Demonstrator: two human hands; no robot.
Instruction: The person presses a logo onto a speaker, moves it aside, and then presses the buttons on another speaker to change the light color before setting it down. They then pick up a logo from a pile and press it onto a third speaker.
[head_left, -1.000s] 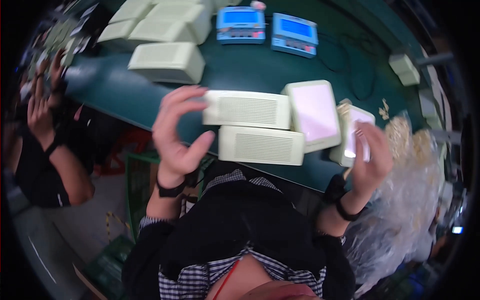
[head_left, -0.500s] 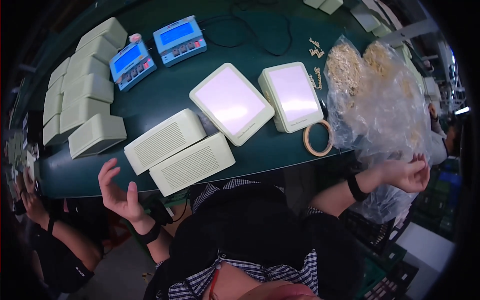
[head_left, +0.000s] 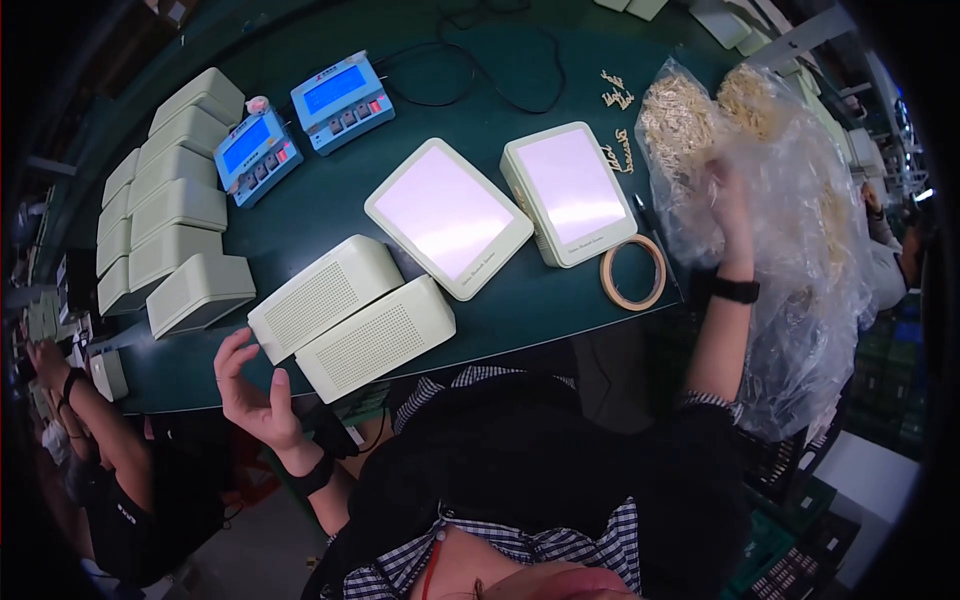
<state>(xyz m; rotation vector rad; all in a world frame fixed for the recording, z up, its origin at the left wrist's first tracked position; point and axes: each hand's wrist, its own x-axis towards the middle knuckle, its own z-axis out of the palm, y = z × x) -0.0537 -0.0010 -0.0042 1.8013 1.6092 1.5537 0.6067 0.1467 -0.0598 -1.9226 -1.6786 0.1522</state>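
Note:
My left hand [head_left: 258,398] is raised at the table's front edge, fingers apart and nothing in it. Just beyond its fingers lie two cream housings, a rear one [head_left: 322,298] and a nearer one [head_left: 378,340], both with perforated grilles facing up. My right hand [head_left: 732,210] reaches over a clear plastic bag [head_left: 770,320] of small gold-coloured pieces [head_left: 680,115]; its fingers are smeared by motion, so whether they hold a piece is hidden. Midway between my hands are two cream units with pale glossy fronts, one turned diagonally [head_left: 448,215] and one more upright [head_left: 572,195].
A roll of tan tape [head_left: 606,285] lies near the front edge. Loose gold letter-shaped pieces [head_left: 618,150] are beside the bag. Two blue controllers [head_left: 258,155] [head_left: 343,103] with cables stand at the back left, by stacked cream housings [head_left: 180,205]. Another person's arm [head_left: 105,430] is at far left.
My right hand has swung up and inward from the bag's near right side to its gold pieces. My left hand has shifted slightly right and down, still open.

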